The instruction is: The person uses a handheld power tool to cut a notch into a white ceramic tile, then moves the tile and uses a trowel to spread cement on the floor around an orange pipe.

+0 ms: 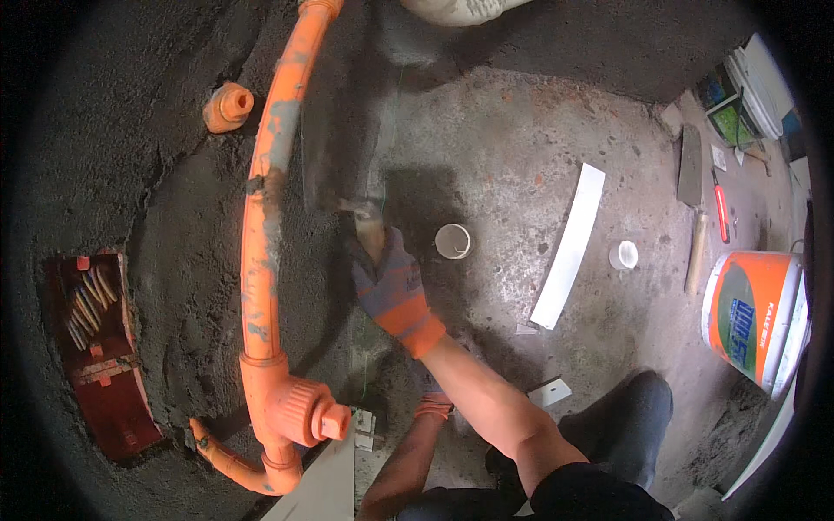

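Observation:
My right hand (394,286), in a grey and orange work glove, grips the wooden handle (371,236) of a trowel. The trowel's dark, blurred blade (335,150) points away from me along the base of the rough mortar wall (195,273). Beyond my right forearm, the orange cuff of my left glove (435,405) shows low near the floor; the fingers are mostly hidden. An orange plastic pipe (260,273) runs up the wall to the left of the trowel. A round pipe stub (452,241) rises from the floor, right of my right hand.
A white strip (570,247) and a white cap (624,254) lie on the concrete floor (495,143). Farther right are another trowel (690,169), a red-handled tool (721,211) and an orange bucket (749,319). Capped pipe fittings (329,420) project near red wall boxes (114,410).

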Available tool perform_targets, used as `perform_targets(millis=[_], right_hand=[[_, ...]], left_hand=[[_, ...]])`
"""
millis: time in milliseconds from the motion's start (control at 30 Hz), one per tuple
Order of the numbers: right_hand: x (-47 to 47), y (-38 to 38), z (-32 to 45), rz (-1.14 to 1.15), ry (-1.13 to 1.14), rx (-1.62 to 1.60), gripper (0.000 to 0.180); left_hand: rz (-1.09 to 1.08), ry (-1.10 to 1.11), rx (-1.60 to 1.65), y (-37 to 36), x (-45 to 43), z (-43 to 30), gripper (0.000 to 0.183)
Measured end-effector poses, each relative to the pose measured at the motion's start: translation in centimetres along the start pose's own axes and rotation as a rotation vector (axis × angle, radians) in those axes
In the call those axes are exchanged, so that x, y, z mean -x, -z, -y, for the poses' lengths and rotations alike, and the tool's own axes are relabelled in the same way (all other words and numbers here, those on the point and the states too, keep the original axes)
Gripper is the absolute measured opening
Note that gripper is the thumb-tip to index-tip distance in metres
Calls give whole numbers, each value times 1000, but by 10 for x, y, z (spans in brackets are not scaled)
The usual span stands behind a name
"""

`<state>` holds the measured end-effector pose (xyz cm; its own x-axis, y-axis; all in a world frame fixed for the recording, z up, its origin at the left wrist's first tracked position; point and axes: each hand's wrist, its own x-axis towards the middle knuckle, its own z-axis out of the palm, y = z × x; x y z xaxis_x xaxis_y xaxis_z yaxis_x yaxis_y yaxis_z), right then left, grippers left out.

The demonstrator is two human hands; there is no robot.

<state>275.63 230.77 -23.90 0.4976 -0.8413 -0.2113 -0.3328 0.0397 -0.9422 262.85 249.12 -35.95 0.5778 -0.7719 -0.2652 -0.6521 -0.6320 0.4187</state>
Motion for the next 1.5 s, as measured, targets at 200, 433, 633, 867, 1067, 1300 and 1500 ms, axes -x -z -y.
perform_targets(millis=[200, 433, 633, 867, 1067, 1300, 1500], right_hand=[[-5, 22, 16, 141, -189, -125, 67], [-13, -6, -6, 22, -75, -91, 61], [-7, -2, -11, 71, -107, -133, 60], [-7, 18, 29, -13, -442, -221, 58], [-9, 3, -2, 108, -227, 99, 74], [-5, 3, -11, -20, -129, -17, 56], [7, 15, -28, -2, -98, -129, 47]], left_hand=[[-5, -5, -13, 2, -5, -2, 71], [-33, -5, -25, 3, -6, -4, 73], [-50, -12, -40, 5, -7, -6, 74], [-47, -33, -38, 4, -7, -8, 75], [-62, -28, -57, 7, -10, -13, 76], [60, 38, -203, 14, -14, -12, 80], [109, 74, 93, 11, -14, -6, 81]])
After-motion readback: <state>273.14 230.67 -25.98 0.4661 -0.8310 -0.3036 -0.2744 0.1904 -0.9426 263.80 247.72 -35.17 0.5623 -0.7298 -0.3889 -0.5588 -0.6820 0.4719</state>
